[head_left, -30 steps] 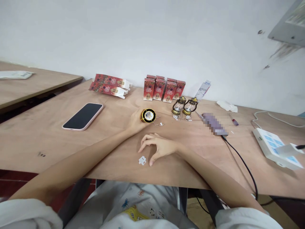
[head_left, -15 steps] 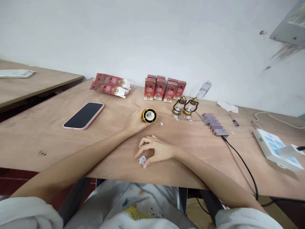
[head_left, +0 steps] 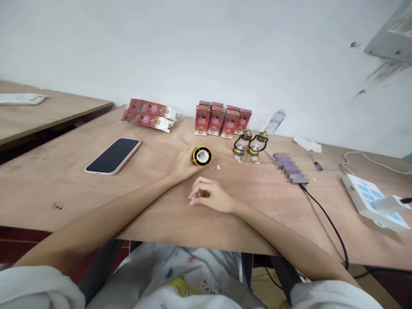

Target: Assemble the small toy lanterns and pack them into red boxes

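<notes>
My left hand point(head_left: 184, 164) is wrapped round a small lantern point(head_left: 202, 156) lying on its side. The lantern's round black-and-gold base faces me, with a pale centre that shows some parts inside. A thin wire with a white tag point(head_left: 218, 167) sticks out to its right. Closer to me, my right hand point(head_left: 215, 195) is pinched, thumb against fingers. A small white plastic piece point(head_left: 193, 198) shows between the fingertips, mostly hidden by them. Two more mini lanterns point(head_left: 242, 143) stand upright to the right, each with a tagged wire in front.
Several red printed boxes point(head_left: 216, 120) stand by the wall, with flattened red boxes point(head_left: 149, 115) to their left. A phone point(head_left: 113, 156) lies at left. On the right are a clear bottle point(head_left: 274, 122), a cabled blurred device point(head_left: 291, 167), a screwdriver point(head_left: 316, 163), tissue point(head_left: 308, 144) and a power strip point(head_left: 370, 199).
My right hand has closed on the small white piece, which lay on the table, and has lifted it slightly up and away from me. My left hand and the lantern stay put.
</notes>
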Action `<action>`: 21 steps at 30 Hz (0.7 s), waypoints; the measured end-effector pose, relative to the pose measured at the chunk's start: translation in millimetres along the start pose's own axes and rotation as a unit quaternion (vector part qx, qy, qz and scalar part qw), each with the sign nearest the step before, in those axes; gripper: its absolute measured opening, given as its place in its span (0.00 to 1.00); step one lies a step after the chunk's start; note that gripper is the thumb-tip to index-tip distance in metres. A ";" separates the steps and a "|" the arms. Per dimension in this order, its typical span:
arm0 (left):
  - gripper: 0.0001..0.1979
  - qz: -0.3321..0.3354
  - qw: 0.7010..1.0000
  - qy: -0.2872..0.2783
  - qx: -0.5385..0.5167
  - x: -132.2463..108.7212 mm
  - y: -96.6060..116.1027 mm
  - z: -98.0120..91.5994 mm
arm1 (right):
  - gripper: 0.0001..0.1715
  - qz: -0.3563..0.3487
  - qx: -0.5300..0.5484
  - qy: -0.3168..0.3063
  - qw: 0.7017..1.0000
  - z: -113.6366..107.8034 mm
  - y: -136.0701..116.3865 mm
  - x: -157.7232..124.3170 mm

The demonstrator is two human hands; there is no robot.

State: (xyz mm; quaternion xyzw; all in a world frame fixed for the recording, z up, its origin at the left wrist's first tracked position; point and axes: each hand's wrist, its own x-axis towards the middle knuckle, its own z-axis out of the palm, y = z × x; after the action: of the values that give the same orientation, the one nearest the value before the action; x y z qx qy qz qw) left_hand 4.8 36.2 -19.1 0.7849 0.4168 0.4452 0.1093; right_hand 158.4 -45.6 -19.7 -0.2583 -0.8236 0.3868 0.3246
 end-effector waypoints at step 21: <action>0.18 0.121 0.989 -0.052 0.060 -5.0 2.1 0.2 | 0.08 -0.076 -0.192 0.352 0.913 -23.8 5.7 2.9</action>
State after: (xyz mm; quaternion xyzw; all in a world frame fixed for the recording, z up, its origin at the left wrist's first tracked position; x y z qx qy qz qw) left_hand 4.9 31.2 -21.1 0.8570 0.3382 0.3877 0.0283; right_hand 174.9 -29.2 -11.7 -0.3712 -0.7318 0.0797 0.5660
